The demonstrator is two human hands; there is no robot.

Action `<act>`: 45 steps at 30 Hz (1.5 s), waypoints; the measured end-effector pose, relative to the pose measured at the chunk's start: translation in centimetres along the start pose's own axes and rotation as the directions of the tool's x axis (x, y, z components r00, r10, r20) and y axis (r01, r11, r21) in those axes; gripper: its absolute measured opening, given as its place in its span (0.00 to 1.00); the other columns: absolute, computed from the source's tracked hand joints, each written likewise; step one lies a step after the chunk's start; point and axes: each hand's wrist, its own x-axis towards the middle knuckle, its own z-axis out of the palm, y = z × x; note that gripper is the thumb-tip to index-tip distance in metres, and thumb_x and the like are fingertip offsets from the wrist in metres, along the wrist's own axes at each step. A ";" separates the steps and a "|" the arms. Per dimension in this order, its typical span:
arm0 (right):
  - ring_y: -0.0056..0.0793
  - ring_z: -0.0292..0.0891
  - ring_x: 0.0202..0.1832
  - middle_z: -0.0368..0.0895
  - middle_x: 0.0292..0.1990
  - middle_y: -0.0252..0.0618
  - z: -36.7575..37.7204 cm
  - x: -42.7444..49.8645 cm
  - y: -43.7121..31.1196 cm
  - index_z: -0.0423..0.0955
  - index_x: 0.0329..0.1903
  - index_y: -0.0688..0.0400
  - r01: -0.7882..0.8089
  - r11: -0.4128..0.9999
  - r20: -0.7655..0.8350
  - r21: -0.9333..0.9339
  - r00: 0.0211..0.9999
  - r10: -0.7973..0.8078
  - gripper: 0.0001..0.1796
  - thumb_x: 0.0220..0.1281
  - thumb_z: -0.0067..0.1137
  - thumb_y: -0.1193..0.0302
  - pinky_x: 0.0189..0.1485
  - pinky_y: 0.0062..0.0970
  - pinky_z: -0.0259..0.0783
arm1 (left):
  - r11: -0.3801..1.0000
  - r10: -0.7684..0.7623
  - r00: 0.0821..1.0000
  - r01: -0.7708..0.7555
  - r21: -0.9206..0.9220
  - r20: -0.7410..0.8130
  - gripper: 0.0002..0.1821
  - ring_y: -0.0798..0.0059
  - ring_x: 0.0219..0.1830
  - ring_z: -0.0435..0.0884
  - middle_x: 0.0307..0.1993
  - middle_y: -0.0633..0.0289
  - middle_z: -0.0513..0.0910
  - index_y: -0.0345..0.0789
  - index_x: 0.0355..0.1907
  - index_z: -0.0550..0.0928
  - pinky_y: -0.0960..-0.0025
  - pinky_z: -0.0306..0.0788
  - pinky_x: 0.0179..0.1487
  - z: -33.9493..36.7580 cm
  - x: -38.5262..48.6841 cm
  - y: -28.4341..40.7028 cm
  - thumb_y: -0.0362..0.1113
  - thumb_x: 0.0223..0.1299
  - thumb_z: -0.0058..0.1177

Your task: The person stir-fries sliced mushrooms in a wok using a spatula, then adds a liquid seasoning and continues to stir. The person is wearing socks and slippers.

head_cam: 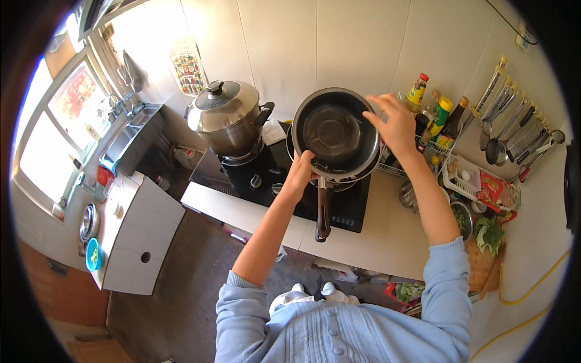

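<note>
My left hand [299,172] grips the near-left rim of a metal bowl [336,134], with the thumb over the edge. The bowl is tilted so that its inside faces me, and small pale scraps cling to its wall. Behind it sits a pan on the right side of the black stove [299,211], mostly hidden, with its dark brown handle [322,213] pointing towards me. My right hand [395,125] is raised beside the bowl's right rim, fingers apart and holding nothing; whether a fingertip touches the rim I cannot tell.
A lidded steel pot [229,118] stands on the left burner. Sauce bottles [438,113] fill a rack at right, near hanging utensils [513,127]. A white basket [460,174] and leafy greens [489,233] lie further right. A sink [129,136] stands far left.
</note>
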 end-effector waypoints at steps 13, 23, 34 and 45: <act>0.31 0.75 0.31 0.75 0.27 0.33 7.9 3.0 0.4 0.74 0.23 0.55 0.302 0.767 0.135 -0.566 0.952 -0.276 0.02 0.46 0.57 0.75 0.32 0.26 0.64 | 0.963 0.262 0.965 -0.260 0.066 -0.022 0.36 0.76 0.37 0.70 0.42 0.59 0.69 0.40 0.69 0.48 0.76 0.70 0.37 1.5 2.9 -0.4 0.31 0.57 0.38; 0.40 0.76 0.39 0.74 0.36 0.37 9.8 4.1 -1.8 0.78 0.34 0.58 0.330 0.944 0.116 -0.002 0.938 -0.328 0.07 0.49 0.58 0.76 0.37 0.35 0.74 | 0.973 0.230 0.973 -0.230 -0.003 0.031 0.32 0.78 0.37 0.67 0.42 0.63 0.67 0.35 0.66 0.52 0.76 0.67 0.41 0.8 6.7 -0.9 0.29 0.56 0.37; 0.43 0.74 0.48 0.77 0.41 0.42 11.6 4.2 4.1 0.78 0.45 0.54 -0.126 0.908 0.326 0.401 0.945 -0.013 0.13 0.61 0.53 0.65 0.52 0.34 0.69 | 0.922 0.386 0.917 -0.383 -0.048 0.098 0.20 0.73 0.52 0.74 0.52 0.59 0.73 0.36 0.61 0.64 0.69 0.73 0.50 1.1 14.9 -1.5 0.40 0.70 0.40; 0.36 0.74 0.43 0.75 0.37 0.43 14.2 3.7 10.2 0.74 0.37 0.63 -0.223 0.874 0.546 0.432 0.836 -0.057 0.07 0.55 0.58 0.74 0.47 0.30 0.69 | 0.644 0.684 0.727 -0.639 0.421 0.059 0.33 0.59 0.64 0.64 0.64 0.45 0.63 0.38 0.72 0.44 0.68 0.58 0.64 4.4 20.3 -1.1 0.38 0.71 0.40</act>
